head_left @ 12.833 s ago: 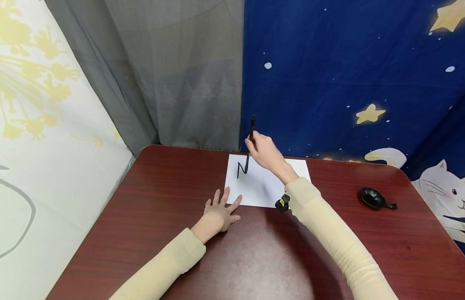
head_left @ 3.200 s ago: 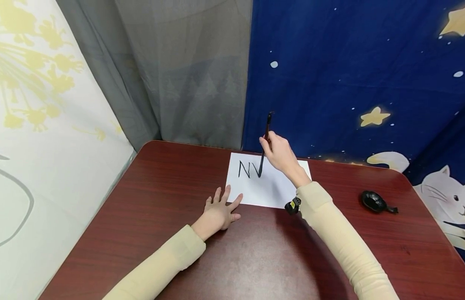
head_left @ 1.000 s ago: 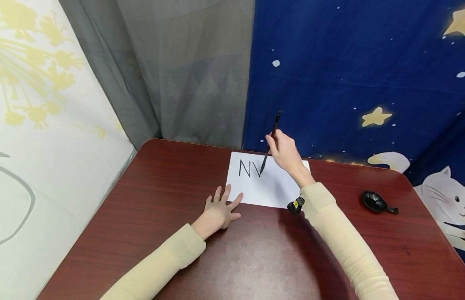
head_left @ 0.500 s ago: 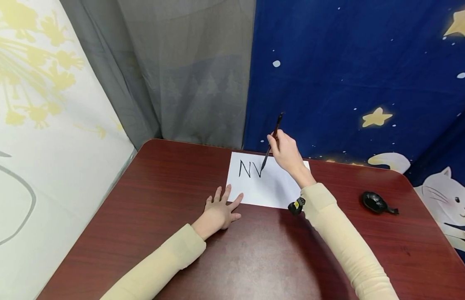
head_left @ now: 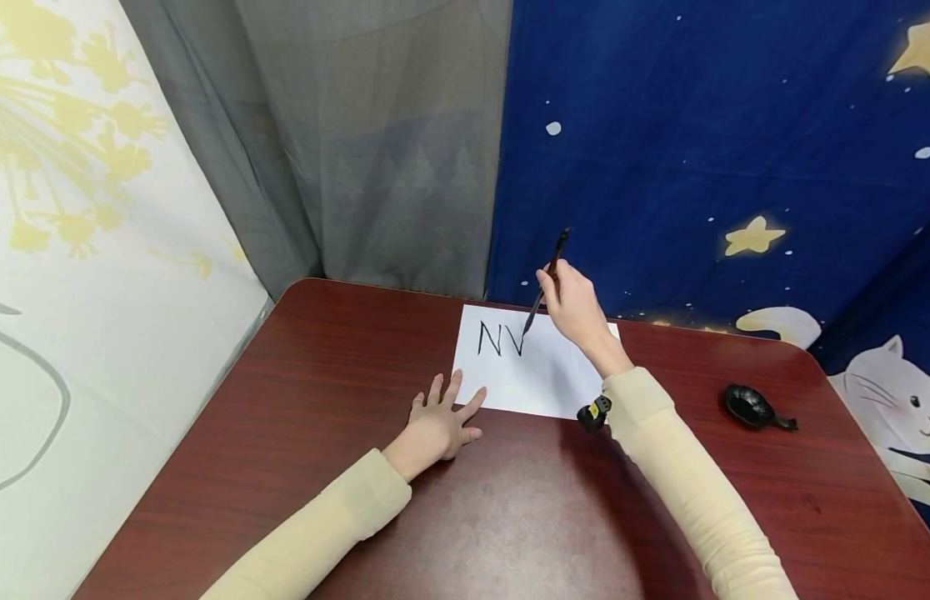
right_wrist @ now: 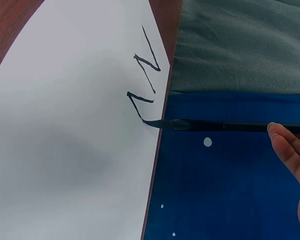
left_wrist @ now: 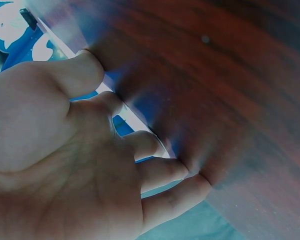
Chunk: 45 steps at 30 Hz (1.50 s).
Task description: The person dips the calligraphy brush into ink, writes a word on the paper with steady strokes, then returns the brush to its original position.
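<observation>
My right hand (head_left: pixel 575 307) pinches a dark calligraphy brush (right_wrist: pixel 200 125) by its handle. Its bent black tip meets the end of an upward stroke on the white sheet of paper (head_left: pixel 540 383). Two black letter shapes show in the head view, an N (head_left: pixel 490 339) and a V (head_left: pixel 515 340) to its right. My left hand (head_left: pixel 437 429) lies with spread fingers at the paper's lower left corner, two fingertips over its edge. In the left wrist view the palm and fingers (left_wrist: pixel 165 202) arch over the table, fingertips down on the wood.
A black, gourd-shaped ink dish (head_left: pixel 748 406) rests on the right of the reddish-brown table (head_left: pixel 322 375). Past the far edge hang a grey curtain (head_left: pixel 390 167) and a blue star-patterned curtain (head_left: pixel 645 167). A black wrist camera (head_left: pixel 592 412) hangs under the right sleeve.
The N stood alone at first; a V now follows it. Over the last second the brush tip has crept upward along the V's right stroke. My left hand has stayed in place.
</observation>
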Tool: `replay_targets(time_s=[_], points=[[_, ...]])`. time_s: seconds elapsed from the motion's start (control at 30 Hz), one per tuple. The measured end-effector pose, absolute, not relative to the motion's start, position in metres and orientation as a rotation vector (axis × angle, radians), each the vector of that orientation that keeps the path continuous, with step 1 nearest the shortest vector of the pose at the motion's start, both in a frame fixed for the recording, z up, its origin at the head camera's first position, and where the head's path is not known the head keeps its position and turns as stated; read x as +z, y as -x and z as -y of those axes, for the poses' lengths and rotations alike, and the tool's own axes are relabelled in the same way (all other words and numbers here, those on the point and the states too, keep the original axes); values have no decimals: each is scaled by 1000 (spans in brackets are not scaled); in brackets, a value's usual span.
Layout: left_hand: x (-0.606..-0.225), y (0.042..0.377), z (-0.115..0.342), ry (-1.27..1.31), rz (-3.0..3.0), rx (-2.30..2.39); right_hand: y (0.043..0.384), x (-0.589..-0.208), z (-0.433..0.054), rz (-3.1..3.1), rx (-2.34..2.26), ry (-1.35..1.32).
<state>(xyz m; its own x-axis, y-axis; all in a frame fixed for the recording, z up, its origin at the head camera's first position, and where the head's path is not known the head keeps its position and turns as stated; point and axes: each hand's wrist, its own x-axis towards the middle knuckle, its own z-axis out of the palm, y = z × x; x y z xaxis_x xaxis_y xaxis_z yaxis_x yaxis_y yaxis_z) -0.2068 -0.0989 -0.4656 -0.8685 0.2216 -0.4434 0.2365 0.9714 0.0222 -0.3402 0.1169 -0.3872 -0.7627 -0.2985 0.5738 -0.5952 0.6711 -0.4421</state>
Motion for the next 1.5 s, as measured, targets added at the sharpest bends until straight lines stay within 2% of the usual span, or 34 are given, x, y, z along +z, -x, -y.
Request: replay_targets(time_s=[0.33,0.67,1.1,1.5], points=[[-454,200,97,-309,-2668,-67,342,-388,-117,2421,880,-705],[-468,207,99,-323,-2680,-65,339,-388,-119,2420,874,-703],[-437,192,95,-295,-2682,-52,339,-389,-119,2431,869,-688],[-453,198,98,-324,-2684,-49,336,-386,-120,2395,895,-687]])
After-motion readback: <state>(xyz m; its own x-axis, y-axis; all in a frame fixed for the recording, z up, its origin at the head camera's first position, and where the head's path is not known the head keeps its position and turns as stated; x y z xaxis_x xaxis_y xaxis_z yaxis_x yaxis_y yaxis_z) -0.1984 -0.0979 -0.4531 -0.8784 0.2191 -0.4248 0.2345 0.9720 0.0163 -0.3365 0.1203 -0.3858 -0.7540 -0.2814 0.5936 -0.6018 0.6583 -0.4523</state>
